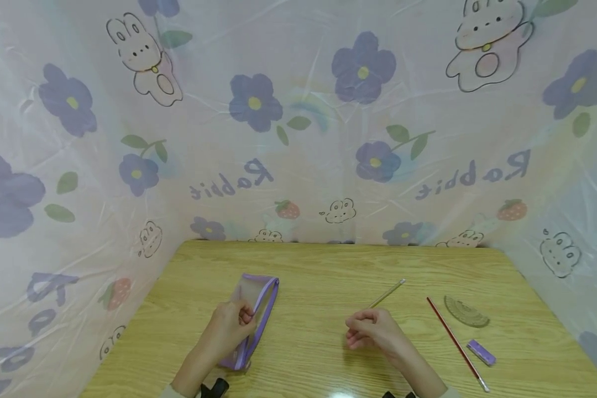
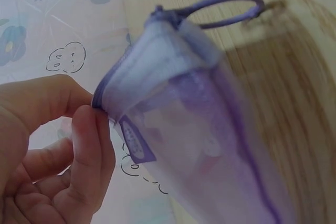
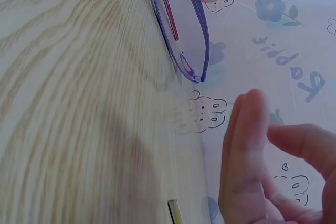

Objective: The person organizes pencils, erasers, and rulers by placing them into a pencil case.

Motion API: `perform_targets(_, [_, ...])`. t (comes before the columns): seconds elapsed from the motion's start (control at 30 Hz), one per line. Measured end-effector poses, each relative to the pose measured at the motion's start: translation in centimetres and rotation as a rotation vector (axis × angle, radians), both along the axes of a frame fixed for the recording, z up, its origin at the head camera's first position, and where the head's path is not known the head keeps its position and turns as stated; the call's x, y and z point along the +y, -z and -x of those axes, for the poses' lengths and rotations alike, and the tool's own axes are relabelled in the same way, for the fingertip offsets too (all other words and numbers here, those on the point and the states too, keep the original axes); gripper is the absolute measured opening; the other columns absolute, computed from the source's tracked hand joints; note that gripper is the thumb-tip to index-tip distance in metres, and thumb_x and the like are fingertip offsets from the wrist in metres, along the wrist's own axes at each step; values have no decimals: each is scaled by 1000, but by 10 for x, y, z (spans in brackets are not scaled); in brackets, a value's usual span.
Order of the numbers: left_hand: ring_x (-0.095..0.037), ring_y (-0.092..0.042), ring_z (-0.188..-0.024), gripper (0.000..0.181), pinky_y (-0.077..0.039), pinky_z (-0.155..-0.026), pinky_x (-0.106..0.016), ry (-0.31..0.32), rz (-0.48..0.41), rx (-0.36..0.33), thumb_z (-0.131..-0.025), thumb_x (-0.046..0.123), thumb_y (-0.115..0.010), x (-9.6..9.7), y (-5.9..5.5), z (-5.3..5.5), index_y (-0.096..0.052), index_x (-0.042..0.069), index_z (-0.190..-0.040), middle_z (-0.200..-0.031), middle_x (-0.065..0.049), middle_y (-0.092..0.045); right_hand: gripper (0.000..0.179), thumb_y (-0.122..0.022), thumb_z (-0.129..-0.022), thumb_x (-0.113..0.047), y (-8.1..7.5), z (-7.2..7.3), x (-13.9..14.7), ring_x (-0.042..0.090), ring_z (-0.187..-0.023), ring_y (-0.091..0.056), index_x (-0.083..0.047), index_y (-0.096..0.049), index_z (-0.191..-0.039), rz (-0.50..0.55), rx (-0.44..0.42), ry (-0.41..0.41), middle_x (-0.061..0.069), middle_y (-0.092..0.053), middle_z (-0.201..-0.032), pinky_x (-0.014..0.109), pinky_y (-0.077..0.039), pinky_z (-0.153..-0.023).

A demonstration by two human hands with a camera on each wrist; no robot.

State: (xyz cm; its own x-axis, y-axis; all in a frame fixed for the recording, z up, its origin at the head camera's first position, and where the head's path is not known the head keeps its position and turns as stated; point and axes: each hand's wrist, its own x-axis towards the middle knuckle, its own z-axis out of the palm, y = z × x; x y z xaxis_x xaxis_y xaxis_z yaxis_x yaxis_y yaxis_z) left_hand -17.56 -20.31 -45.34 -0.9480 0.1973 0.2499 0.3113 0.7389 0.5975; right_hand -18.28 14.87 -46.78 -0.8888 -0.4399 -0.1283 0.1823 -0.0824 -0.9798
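Note:
My left hand [image 1: 231,326] pinches the zip edge of a see-through purple pencil case [image 1: 265,309] between thumb and fingers. The case stands with its mouth parted, and a purple loop [image 2: 226,9] hangs at its end. Inside it, a red pencil [image 3: 168,6] shows in the right wrist view. Above the table to the right, my right hand [image 1: 375,331] has its fingers nearly straight and nothing between them. A yellow pencil [image 1: 388,293] with a white end lies just past the right fingers, partly hidden by them in the head view.
On the wooden table [image 1: 318,276] at the right lie a long red pencil [image 1: 456,342], a yellowish protractor [image 1: 465,312] and a purple-sleeved eraser [image 1: 481,352]. Curtains [image 1: 308,149] printed with rabbits and flowers stand along the back and both sides.

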Motion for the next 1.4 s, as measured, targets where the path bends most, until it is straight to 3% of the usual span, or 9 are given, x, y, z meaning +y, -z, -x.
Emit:
perform_targets(0.67, [-1,-55,-60,11,-51,-52,-15,16,-4,11,-79,-6,-71,-2,-2,-2,-65,2,-82,-70,5,-60,13,-59,-98,-4,-10,-9,34,19,-75,-72,7,-66,-102,38,41,2,11,-70,-85,33,-61,-72])
perform_targets(1.4, [0,-54,-59,12,-50,-50,-16,14,5,22,-78,-6,-71,-2,-1,-2,-64,5,-79,-69,7,-59,13,-56,-100,-4,-9,-17,70,20,-78,-72,1,-68,-103,23,-2,67,10,-71,-86,32,-61,-74])
